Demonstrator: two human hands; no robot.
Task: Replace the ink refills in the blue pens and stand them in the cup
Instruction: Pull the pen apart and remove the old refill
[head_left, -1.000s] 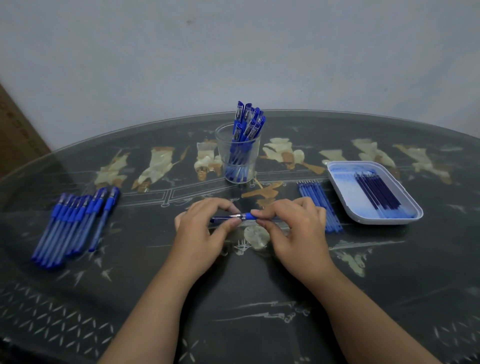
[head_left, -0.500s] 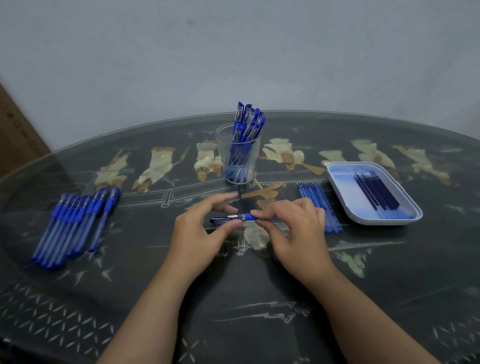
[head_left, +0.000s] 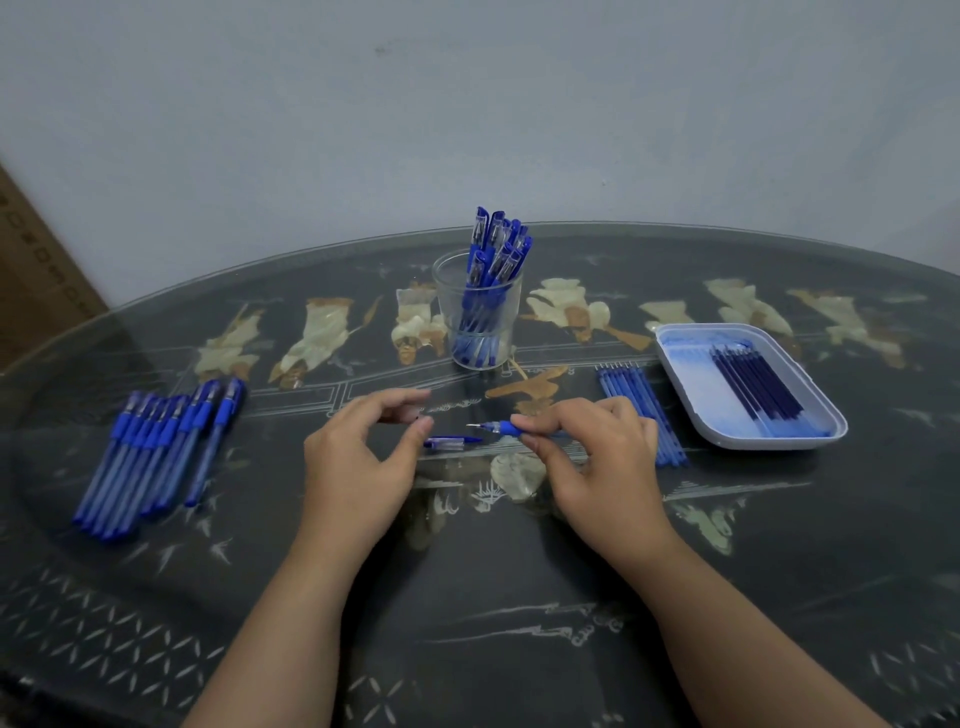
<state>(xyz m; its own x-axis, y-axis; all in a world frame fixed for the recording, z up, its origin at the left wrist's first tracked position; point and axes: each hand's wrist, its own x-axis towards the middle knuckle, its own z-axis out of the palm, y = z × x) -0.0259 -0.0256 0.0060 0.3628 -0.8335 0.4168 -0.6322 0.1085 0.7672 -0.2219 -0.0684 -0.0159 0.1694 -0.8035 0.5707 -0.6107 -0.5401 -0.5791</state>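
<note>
Your right hand (head_left: 597, 457) pinches the pen (head_left: 506, 428) between thumb and fingertips at its blue rubber grip, just above the table (head_left: 467, 597) and in front of you. The pen's long axis runs left to right. Its bare metal tip points left toward your left hand (head_left: 358, 462), and the rear of the barrel is hidden under your right fingers.

Your left hand is loosely curved, with thumb and forefinger parted, and appears to hold nothing. The cap (head_left: 449, 442) lies flat on the table between the two hands, also lengthwise left to right, just beside your left thumb. Whether thumb and cap touch cannot be told.

Far of the hands stands the cup (head_left: 478, 312), with finished pens leaning in it caps up. A row of capped pens (head_left: 156, 452) lies well to the left. The loose refills (head_left: 639, 410) lie just right of your right hand. Beyond them is the tray (head_left: 691, 374), holding the dark refills (head_left: 753, 389).

Handling, as a judgement: the pen is light, stiff plastic. Its clear barrel is probably smooth and slippery, and the rubber grip gives the surest hold. Grip that sleeve with one hand and the barrel with the other to unscrew it. The refill inside is thin and likely to flex, so draw it out along the pen's axis and keep your fingers off the fine tip.
</note>
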